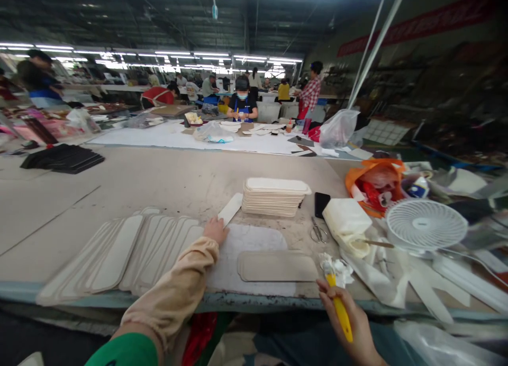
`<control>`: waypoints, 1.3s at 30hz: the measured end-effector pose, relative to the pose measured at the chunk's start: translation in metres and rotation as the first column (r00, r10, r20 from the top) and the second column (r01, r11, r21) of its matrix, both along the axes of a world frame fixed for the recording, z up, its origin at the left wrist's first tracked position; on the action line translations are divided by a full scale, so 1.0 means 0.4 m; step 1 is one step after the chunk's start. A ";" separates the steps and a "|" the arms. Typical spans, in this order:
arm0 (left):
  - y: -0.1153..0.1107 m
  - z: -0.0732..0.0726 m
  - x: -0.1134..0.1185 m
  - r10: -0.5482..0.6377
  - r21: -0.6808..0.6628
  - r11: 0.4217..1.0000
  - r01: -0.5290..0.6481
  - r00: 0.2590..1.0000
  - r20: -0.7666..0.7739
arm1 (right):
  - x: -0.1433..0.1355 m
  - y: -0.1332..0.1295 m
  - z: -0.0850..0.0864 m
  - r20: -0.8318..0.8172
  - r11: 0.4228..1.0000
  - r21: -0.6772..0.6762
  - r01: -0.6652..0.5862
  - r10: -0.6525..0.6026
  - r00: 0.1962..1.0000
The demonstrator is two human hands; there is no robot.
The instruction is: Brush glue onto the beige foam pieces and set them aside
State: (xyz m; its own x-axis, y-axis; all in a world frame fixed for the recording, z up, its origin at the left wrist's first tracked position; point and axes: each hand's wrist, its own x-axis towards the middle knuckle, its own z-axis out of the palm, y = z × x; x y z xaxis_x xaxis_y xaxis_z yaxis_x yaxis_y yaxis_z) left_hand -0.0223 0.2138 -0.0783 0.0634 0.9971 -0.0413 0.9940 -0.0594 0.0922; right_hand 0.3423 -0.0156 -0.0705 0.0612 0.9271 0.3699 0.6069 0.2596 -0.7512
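My left hand (216,230) reaches forward with its fingers closed on the near end of a pale rounded strip (230,209), whose far end lies beside a neat stack of similar pieces (273,199). In my right hand (349,313) is a yellow-handled brush (340,309), its bristle end by crumpled white paper (342,272) at the table's front edge. Between my hands, a grey-beige rounded piece (278,266) lies on a white sheet (254,238). Overlapping pale strips (119,255) fan out left of my forearm.
Right of the stack are a black phone (321,204), scissors (318,232), a white block-shaped container (347,217), a white fan (426,224) and an orange bag (375,185). Black sheets (62,158) lie far left. A co-worker (242,104) sits across the table.
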 end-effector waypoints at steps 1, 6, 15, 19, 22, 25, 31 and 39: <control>0.012 0.007 0.002 -0.008 -0.024 1.000 0.008 1.000 -0.010 | 0.001 -0.012 0.006 -0.008 1.000 0.003 0.017 -0.017 1.000; 0.045 0.020 0.015 -0.054 -0.055 0.997 0.051 0.997 -0.053 | -0.001 -0.057 0.033 -0.046 0.997 0.017 0.072 -0.071 0.996; -0.131 -0.049 0.047 -0.322 0.256 0.930 0.262 0.919 0.226 | 0.041 -0.127 0.012 -0.212 0.993 -0.055 0.108 -0.117 0.970; -0.267 -0.106 0.078 -0.463 0.228 0.883 0.410 0.840 0.282 | 0.045 -0.113 0.004 -0.297 0.994 -0.071 0.079 -0.096 0.950; -0.309 -0.106 0.090 -0.488 0.220 0.872 0.437 0.810 0.325 | 0.008 -0.077 0.004 -0.364 0.995 -0.097 0.040 -0.072 0.929; -0.311 -0.086 0.095 -0.496 0.165 0.868 0.468 0.810 0.312 | -0.062 -0.023 0.008 -0.456 0.991 -0.134 -0.028 -0.037 0.889; -0.311 -0.067 0.103 -0.455 0.117 0.889 0.442 0.828 0.329 | -0.219 0.087 0.013 -0.587 0.954 -0.209 -0.215 0.053 0.807; -0.313 -0.075 0.104 -0.434 0.123 0.900 0.419 0.829 0.353 | -0.310 0.165 -0.003 -0.535 0.913 -0.319 -0.256 0.049 0.843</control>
